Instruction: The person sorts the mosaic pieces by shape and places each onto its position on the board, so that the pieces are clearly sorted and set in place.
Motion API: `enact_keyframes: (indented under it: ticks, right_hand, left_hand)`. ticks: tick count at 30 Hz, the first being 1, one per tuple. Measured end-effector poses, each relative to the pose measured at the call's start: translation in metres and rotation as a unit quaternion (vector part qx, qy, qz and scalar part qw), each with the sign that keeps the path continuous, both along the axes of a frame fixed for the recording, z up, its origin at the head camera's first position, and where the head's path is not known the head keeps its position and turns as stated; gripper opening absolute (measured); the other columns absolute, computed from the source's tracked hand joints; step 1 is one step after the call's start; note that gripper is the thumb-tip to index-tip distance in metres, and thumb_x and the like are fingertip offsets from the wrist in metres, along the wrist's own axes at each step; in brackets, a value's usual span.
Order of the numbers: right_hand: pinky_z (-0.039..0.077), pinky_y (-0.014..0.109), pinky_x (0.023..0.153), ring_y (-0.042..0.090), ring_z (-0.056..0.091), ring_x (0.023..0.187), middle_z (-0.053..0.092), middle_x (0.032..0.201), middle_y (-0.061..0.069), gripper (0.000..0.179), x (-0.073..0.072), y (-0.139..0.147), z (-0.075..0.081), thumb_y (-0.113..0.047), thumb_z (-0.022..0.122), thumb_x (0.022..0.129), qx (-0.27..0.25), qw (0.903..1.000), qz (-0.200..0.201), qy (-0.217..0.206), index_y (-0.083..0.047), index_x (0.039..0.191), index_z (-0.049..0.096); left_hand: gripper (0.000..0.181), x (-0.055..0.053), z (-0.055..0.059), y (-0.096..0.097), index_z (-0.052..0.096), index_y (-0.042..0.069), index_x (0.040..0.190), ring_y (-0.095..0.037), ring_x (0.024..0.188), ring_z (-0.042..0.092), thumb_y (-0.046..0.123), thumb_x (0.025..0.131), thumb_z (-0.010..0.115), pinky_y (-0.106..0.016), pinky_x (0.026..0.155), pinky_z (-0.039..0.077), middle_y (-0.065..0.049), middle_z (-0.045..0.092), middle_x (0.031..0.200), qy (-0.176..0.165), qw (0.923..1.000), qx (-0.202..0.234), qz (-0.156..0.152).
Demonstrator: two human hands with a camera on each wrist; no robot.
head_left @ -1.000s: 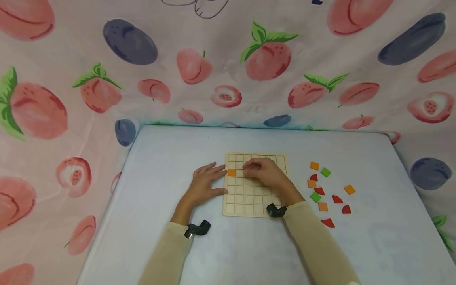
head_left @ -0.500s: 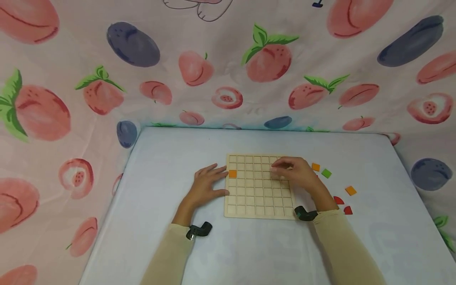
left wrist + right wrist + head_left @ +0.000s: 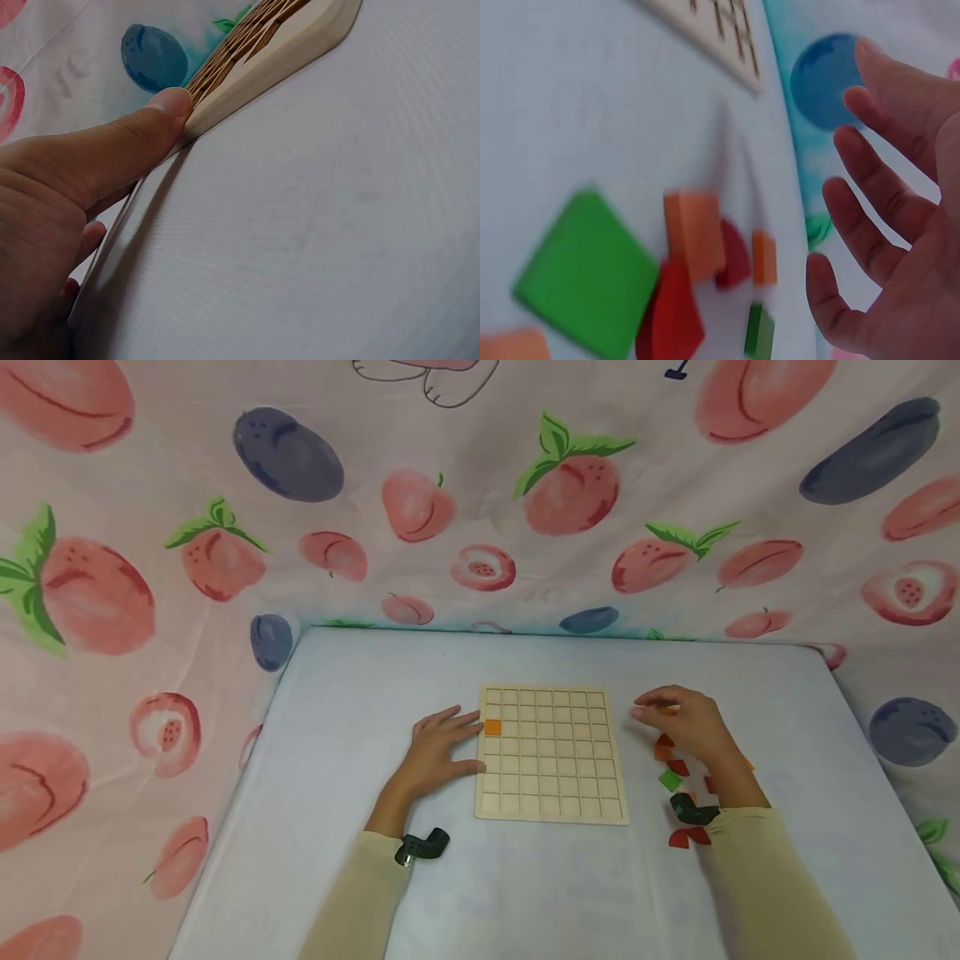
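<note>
A square wooden grid board (image 3: 553, 766) lies on the white table, with one orange square tile (image 3: 492, 727) in a cell by its left edge. My left hand (image 3: 433, 752) rests against that edge with fingers spread; in the left wrist view the thumb (image 3: 139, 139) touches the board's rim (image 3: 277, 71). To the right of the board, my right hand (image 3: 688, 724) hovers over loose pieces with relaxed, slightly bent fingers and nothing in them. Below it are a green square tile (image 3: 670, 779) and red quarter-round pieces (image 3: 678, 838). The hand and wrist partly hide this group.
The right wrist view shows a green tile (image 3: 589, 277), an orange tile (image 3: 697, 232) and a red piece (image 3: 671, 315) close together. A fruit-printed cloth (image 3: 420, 560) stands behind the table (image 3: 375, 668). Each wrist carries a small black camera (image 3: 693, 810).
My right hand has moved right, from over the board to above the loose pieces. The left hand stays at the board's left edge, and the orange tile stays in its cell.
</note>
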State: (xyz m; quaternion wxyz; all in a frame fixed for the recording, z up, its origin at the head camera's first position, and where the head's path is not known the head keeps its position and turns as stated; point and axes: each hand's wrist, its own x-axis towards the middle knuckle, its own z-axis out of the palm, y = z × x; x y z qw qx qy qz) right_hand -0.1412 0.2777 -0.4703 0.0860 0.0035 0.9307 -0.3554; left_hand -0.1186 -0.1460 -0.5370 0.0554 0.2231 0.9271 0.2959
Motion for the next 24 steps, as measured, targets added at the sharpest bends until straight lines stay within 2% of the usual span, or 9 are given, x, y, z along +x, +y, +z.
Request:
enact_keyframes:
  ticks: [4,13,24]
  right_hand:
    - [0.044,0.063,0.102,0.042,0.050,0.126,0.060,0.133,0.020,0.051,0.000,0.012,-0.004,-0.053,0.067,0.095,0.023,0.9995,-0.020,0.000,-0.011,0.122,0.070]
    - [0.046,0.065,0.100,0.047,0.049,0.126,0.058,0.134,0.027,0.051,-0.005,0.028,-0.017,-0.049,0.070,0.093,0.071,0.9956,-0.058,-0.018,-0.006,0.121,0.070]
    - [0.047,0.059,0.095,0.043,0.054,0.115,0.062,0.127,0.029,0.057,-0.009,0.043,-0.025,-0.050,0.073,0.092,0.087,0.9949,-0.049,-0.017,-0.004,0.125,0.068]
  left_hand:
    - [0.072,0.000,0.001,0.001,0.058,0.021,0.146,-0.024,0.155,0.029,0.053,0.085,0.078,-0.058,0.120,0.021,0.008,0.047,0.159,0.000,1.0000,0.000,-0.002]
    - [0.071,0.001,0.001,0.000,0.059,0.021,0.145,-0.025,0.154,0.030,0.052,0.084,0.079,-0.058,0.119,0.023,0.007,0.048,0.158,0.013,0.9999,-0.003,-0.001]
    - [0.072,0.001,0.001,0.000,0.058,0.022,0.146,-0.023,0.155,0.029,0.053,0.085,0.078,-0.057,0.120,0.022,0.009,0.046,0.159,0.006,0.9999,-0.008,0.002]
